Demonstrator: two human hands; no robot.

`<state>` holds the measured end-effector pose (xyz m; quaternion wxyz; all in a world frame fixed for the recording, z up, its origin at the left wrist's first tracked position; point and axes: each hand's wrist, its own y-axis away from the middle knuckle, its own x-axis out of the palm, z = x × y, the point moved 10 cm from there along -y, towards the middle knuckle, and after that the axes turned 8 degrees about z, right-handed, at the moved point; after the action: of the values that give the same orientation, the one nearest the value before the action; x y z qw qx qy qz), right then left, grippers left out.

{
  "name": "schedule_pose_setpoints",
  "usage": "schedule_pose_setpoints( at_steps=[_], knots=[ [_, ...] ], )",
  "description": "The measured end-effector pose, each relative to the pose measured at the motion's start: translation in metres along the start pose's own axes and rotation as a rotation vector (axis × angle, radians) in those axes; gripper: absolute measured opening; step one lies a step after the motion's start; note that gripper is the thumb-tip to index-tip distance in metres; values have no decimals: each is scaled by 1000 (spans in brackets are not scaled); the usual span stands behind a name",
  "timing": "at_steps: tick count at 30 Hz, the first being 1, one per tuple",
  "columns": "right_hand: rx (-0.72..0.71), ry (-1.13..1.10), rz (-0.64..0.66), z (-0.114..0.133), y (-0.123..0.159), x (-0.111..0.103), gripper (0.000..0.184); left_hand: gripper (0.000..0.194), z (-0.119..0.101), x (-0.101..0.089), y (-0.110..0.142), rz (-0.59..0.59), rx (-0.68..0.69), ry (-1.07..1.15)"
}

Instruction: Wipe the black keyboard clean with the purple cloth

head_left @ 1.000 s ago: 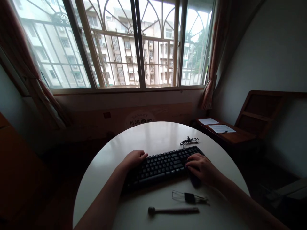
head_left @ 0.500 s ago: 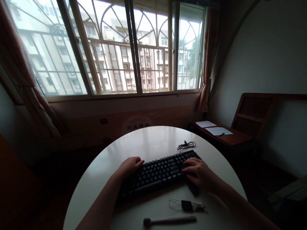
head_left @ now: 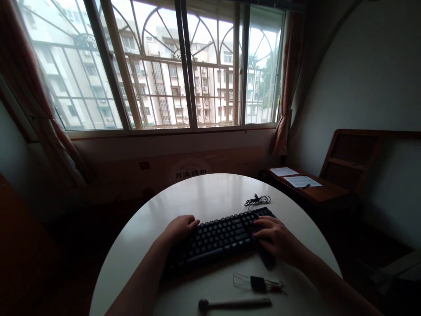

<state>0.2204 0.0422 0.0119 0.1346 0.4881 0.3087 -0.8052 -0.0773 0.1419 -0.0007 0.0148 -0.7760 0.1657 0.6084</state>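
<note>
A black keyboard [head_left: 219,239] lies slanted on the white round table, its right end farther from me. My left hand [head_left: 181,228] is closed around the keyboard's left end, thumb along the top edge. My right hand [head_left: 275,237] rests over the number keys with bent fingers. Under those fingers is a dark purplish cloth [head_left: 267,259], part of it hanging past the near edge; its shape is mostly hidden. Nearer to me lie a wire keycap puller [head_left: 258,283] with a black middle and a small brush [head_left: 235,303] like a toothbrush.
Behind the keyboard's right end sits a coiled black cable [head_left: 257,200]. The round table [head_left: 131,259] has a curved edge on both sides. To the right, a wooden bench [head_left: 332,193] bears paper sheets [head_left: 303,181] and a pen. A barred window and curtains are ahead.
The view has shifted slightly, so everything appears a little farther right. My right hand has barely moved on the keys, and my left hand keeps its hold on the keyboard.
</note>
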Motion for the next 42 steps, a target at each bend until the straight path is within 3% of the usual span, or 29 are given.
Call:
schedule_pose_setpoints(
  at_steps=[20, 28, 42],
  knots=[
    [-17, -15, 27, -1, -1, 3, 27, 44, 4, 1, 0, 5, -9, 38],
    [-45, -12, -23, 0, -1, 0, 25, 41, 3, 1, -1, 18, -9, 62],
    [46, -9, 35, -5, -3, 5, 20, 43, 1, -1, 3, 17, -11, 32]
  ],
)
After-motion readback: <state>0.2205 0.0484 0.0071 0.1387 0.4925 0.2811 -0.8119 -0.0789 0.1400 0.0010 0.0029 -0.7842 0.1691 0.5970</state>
